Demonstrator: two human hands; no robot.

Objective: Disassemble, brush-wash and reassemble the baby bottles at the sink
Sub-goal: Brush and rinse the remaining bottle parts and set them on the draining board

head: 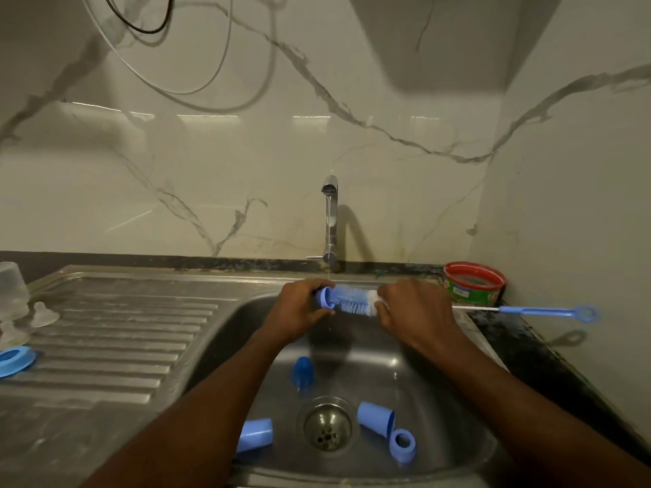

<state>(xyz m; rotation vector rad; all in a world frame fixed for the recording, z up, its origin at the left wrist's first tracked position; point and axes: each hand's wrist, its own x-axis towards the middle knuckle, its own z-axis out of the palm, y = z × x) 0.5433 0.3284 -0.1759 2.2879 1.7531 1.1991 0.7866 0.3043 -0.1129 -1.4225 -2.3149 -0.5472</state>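
**Scrubbing a blue screw ring under the running tap**

Your left hand [299,311] curls round a small blue plastic screw ring [326,297], holding it just under the thin stream from the chrome tap [330,220], above the back of the stainless steel sink basin [440,399]. Your right hand [412,308] grips the bottle brush with blue and white bristles [355,301] at its near end, and the bristle head points into the ring's opening — whether the tip is inside it cannot be made out.

The ring looks light and rigid, and wet plastic will likely be slippery. Keep your hold on its outer wall, fingers clear of the opening so the bristles can pass. The brush probably flexes along its wire core, so grip close to the bristle head for control.

More parts wait in the basin: a dark blue domed cap [302,372] above the drain [327,425], a light blue plastic cylinder [255,434] left of it, another cylinder [375,415] to its right, and a ring-shaped collar [402,444] just beside that.

On the ribbed draining board [116,332] sit a clear bottle body [12,288], a clear silicone teat [44,314] and a blue ring [16,360]. A thin blue-handled teat brush [528,309] lies on the dark counter, near a red-rimmed tub [473,281].
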